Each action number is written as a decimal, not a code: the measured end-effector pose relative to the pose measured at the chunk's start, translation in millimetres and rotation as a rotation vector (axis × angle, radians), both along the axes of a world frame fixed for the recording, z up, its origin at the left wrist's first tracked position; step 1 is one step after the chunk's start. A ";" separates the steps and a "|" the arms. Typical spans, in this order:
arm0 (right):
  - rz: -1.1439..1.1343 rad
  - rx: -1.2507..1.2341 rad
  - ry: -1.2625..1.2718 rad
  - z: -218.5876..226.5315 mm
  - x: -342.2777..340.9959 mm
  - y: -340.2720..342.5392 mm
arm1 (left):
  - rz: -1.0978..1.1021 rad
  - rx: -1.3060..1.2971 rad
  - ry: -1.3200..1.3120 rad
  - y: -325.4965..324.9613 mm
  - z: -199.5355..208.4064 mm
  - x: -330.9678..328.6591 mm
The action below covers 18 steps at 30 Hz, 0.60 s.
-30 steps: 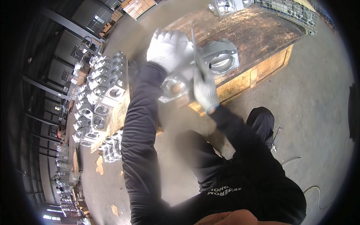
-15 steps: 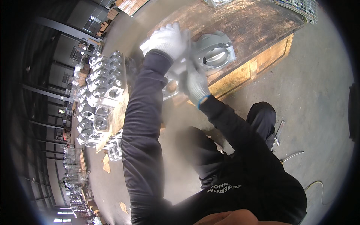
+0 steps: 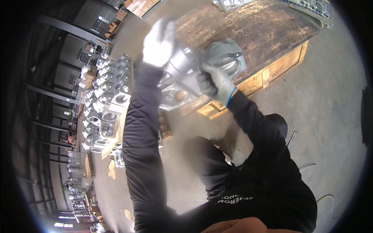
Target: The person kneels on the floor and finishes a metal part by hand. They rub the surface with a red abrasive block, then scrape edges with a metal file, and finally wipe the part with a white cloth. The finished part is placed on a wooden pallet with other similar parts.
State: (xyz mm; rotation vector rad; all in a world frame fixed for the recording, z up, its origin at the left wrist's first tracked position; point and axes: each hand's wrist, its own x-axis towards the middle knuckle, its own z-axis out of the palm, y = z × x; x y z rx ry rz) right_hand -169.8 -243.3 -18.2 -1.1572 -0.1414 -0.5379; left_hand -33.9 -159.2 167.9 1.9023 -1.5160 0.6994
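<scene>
Scuffed dark wood tops the bench (image 3: 268, 25), its paler side panel facing the person over a grey concrete floor. Right hand (image 3: 218, 83), in a knitted glove with a blue cuff, has its fingers curled against the near right side of a silver casting (image 3: 185, 65); whether they close on anything cannot be told. Left hand (image 3: 158, 43), blurred, is at the casting's upper left, and its grip cannot be made out either. Between the hands, at the bench's left end, the casting is probably stiff and fairly heavy, its smooth skin apt to slide under knit; the flange or the rim of the round opening looks the surest hold. It is bright and tapering, with a flat flange toward the person. Just right sits a greyer casting (image 3: 237, 54); farther left, rows of similar castings (image 3: 107, 128).
</scene>
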 end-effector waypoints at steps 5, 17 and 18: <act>0.352 0.604 0.350 -15.6 0.1 -20.7 | 0.389 0.072 -0.199 37.2 -14.5 14.1; 0.398 0.467 0.264 25.4 6.2 -42.7 | 0.284 0.015 -0.035 40.1 -21.7 16.6; 0.423 0.458 0.224 30.9 5.1 -46.6 | 0.289 0.011 -0.027 40.6 -22.3 16.7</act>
